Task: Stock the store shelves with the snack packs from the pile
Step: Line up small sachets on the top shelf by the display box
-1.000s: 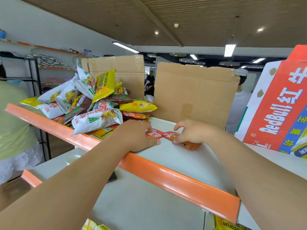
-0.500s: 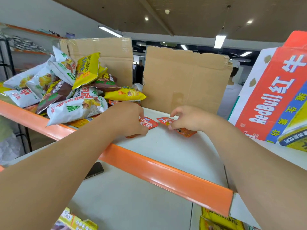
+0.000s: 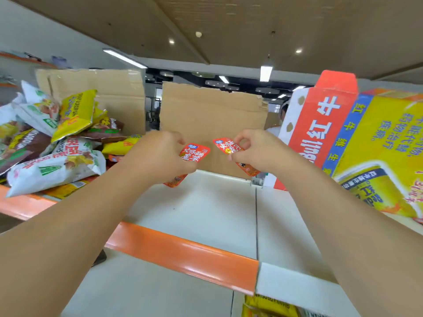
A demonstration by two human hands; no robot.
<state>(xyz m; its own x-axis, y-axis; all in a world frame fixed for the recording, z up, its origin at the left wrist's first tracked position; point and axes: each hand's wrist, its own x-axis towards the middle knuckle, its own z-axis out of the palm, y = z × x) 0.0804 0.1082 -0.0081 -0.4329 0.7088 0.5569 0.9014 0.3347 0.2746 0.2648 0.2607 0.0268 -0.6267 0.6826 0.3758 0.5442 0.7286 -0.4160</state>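
Nearest, at the bottom edge: yellow packs [image 3: 270, 307] below the lower shelf [image 3: 142, 291], a pale grey board; a dark flat object [image 3: 100, 258] lies on it, mostly hidden by the left forearm. Next, the orange front strip [image 3: 183, 255] of the upper shelf [image 3: 194, 207], which ends in a white section [image 3: 293, 284] on the right. Both forearms reach over this strip. Left hand [image 3: 158, 156]: fingers curled, pinching the first red sachet [image 3: 194, 153], whose printed face tilts toward the camera and whose lower end shows under the hand. Right hand [image 3: 258, 152]: fingers and thumb curled, pinching the second red sachet [image 3: 226, 146] by its upper part, its tail hanging toward the right. The two sachets are held near each other but apart, above the back of the upper shelf; whether either touches the board cannot be told. Left of the left hand, on the same shelf: pile of snack packs [image 3: 55, 143], white, yellow and brown bags heaped loosely. Right of the right hand: a red and white carton [image 3: 320, 124] standing upright, with a yellow carton [image 3: 384, 147] just beside it. Behind the hands: a brown cardboard panel [image 3: 212, 115] standing upright; a second cardboard panel [image 3: 109, 90] behind the pile. Farthest: ceiling with strip lights [image 3: 266, 73].
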